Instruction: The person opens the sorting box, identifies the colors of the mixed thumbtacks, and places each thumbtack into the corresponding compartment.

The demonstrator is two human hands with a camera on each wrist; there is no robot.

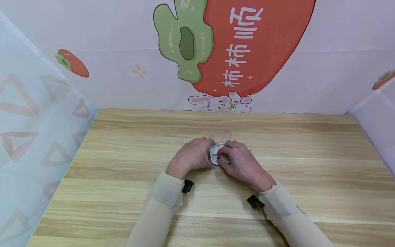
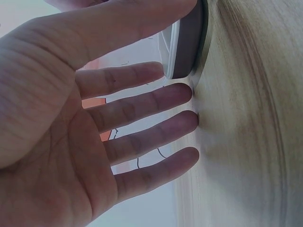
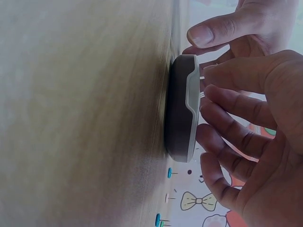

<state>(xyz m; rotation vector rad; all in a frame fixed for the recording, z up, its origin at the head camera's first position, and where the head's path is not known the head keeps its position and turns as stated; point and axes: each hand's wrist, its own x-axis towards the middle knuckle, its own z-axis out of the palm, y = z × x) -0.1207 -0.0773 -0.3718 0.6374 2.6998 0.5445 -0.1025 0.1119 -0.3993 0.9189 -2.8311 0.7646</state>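
Two hands work at one small case (image 3: 180,113), which sits flat on the wooden table (image 1: 123,192), approx mid-width & not far from the table's far edge. Clear lid (image 1: 221,136) is up & tipped back toward that far edge, so the light-colored compartments (image 1: 215,151) are exposed.

L hand (image 1: 192,156) is at the case's left end, thumb by the near corner, index by the far one; fingers nearly straight, no real grasp seen, & can't tell how hard it presses, if at all. R hand (image 1: 242,161) is over the right half, fingers bent, thumb & index tips down at the compartments. Tiny dark purple thing (image 1: 218,158) shows at the thumb tip; can't tell if it's pinched or just lying there, so R grip = unclear.

Few small colored pins (image 3: 169,173) lie on the table past the case, off its far right corner & apart from it.

Step in hand, prob: handling one tiny pc at a compartment; in or out, can't say. Next move, IMO, calls for a fine fingertip release or pick, w/ L hand bracing the case so it won't slide, & R knuckles clear of the raised lid. Main risk: a small pc slips or the case skids.
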